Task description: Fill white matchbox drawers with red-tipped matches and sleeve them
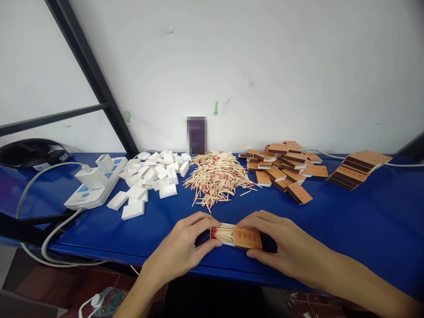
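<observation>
From my remote seat I watched both hands grasping one matchbox near the front edge of the blue counter (351,225): my left hand (183,242) had the white tray (228,243) pinched between thumb and fingers across its long sides, while my right hand (281,236) gripped the orange sleeve (247,237) the same way. I judged the box very light, made of thin, fairly stiff card that would dent under a hard squeeze; a pinched sleeve might bind against the tray, so light pressure on the long edges, clear of the open mouth, seemed the best hold. The tray sat partly inside the sleeve, its exposed part filled with matches (224,233) lying lengthwise, red heads toward my left hand. Beyond, a heap of loose matches (220,176) lay between a pile of white trays (150,173), the nearest showing no matches inside, and a pile of orange sleeves (286,164); whether those sleeves all lacked trays, I couldn't tell.
</observation>
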`<state>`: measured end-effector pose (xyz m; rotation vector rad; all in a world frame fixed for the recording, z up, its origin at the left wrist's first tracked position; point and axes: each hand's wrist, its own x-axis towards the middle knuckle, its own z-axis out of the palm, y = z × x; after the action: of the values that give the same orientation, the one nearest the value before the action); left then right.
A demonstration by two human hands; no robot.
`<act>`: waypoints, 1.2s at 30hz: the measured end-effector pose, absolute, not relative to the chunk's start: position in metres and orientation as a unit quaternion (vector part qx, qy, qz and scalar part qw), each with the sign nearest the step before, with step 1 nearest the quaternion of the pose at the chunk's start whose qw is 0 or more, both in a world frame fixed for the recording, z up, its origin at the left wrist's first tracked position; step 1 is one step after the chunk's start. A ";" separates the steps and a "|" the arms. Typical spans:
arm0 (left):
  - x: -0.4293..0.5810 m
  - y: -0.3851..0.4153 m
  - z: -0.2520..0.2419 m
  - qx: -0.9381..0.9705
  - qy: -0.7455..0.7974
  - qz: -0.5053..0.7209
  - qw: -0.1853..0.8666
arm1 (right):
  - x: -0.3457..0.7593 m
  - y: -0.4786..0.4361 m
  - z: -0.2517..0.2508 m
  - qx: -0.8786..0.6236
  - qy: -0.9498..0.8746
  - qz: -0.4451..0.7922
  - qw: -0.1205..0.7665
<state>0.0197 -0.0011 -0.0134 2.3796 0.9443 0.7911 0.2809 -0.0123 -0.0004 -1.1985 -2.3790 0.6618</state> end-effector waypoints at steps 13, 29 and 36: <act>0.018 0.000 -0.014 0.852 0.342 0.322 0.233 | 0.277 -0.021 0.002 -0.446 -0.840 0.202 0.236; 0.018 0.001 -0.017 0.881 0.319 0.297 0.185 | 0.281 -0.012 -0.003 -0.437 -0.843 0.193 0.246; 0.018 0.000 -0.019 0.883 0.314 0.295 0.187 | 0.285 -0.014 -0.006 -0.419 -0.853 0.197 0.241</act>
<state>0.0177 0.0001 -0.0186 2.4849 0.8838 0.8318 0.2855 -0.0138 -0.0061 -1.1473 -2.3333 0.5385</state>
